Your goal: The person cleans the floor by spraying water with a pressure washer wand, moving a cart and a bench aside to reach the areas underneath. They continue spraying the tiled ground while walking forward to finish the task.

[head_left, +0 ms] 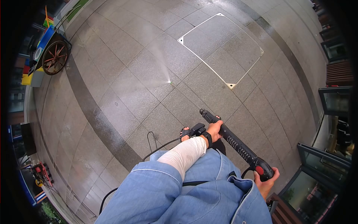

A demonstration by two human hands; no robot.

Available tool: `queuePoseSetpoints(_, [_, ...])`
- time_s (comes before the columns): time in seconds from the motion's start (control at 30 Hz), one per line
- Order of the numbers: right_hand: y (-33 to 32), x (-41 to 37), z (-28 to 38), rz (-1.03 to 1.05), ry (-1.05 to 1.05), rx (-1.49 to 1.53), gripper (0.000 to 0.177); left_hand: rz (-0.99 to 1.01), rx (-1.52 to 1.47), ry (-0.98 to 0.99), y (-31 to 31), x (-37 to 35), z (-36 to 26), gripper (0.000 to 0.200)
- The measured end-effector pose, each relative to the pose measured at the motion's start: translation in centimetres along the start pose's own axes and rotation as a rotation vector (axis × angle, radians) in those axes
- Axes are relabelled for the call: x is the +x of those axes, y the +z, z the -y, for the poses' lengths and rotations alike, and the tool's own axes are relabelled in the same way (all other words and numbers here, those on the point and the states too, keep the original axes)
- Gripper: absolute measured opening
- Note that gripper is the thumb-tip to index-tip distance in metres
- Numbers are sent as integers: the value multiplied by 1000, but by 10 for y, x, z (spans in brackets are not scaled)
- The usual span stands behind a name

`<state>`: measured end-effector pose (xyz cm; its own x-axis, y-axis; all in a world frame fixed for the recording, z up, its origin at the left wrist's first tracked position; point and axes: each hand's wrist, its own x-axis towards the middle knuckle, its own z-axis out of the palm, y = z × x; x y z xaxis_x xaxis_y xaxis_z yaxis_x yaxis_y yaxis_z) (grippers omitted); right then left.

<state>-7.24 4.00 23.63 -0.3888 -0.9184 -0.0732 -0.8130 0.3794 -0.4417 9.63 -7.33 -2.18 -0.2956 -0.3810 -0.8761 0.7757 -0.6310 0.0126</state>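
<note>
1. Plainly, at the far left stands a cart (55, 58) with a spoked wheel; a red machine (40, 174) sits nearer on that same side, well apart from the hands.
2. Rightward, pale spray (160, 65) fans out over the wet paving (123, 112), farther off than both hands; it leaves the tip of a thin rod (186, 96).
3. Next, the left hand (214, 130), a black band at its wrist, grips the forward part of the black spray gun (235, 141); the gun's ridged front end and rod reach past it, far and to the left.
4. The gun slants from far left to near right, touching both hands; beyond it is a white-edged panel (223, 48) in the ground.
5. The right hand (266, 183) holds the gun's near end, thumb beside a red disc (259, 170); glass doors (311, 190) stand farther right.
</note>
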Motion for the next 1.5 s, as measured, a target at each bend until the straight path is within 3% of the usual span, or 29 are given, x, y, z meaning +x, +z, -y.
queuePoseSetpoints(0.1, [0, 0, 1, 4, 13, 12, 65, 2, 4, -7, -4, 8, 2, 12])
queuePoseSetpoints(0.17, [1, -1, 0, 4, 24, 19, 65, 38, -38, -7, -12, 23, 8, 27])
queuePoseSetpoints(0.3, [2, 0, -3, -13, -4, -1, 65, 50, -37, -12, -10, 17, 6, 28])
queuePoseSetpoints(0.37, [2, -1, -3, -23, -31, -19, 65, -18, -13, -19, -1, 1, 0, 8])
queuePoseSetpoints(0.8, [3, -3, -2, -41, -7, 2, 65, -21, -21, 3, -3, 5, 0, 10])
queuePoseSetpoints(0.87, [2, -3, 0, -42, -15, -8, 65, 50, -25, -52, -12, 21, 4, 36])
queuePoseSetpoints(1.5, [1, -7, 10, -20, 54, 4, 66, 39, 16, 31, -2, 9, -3, 27])
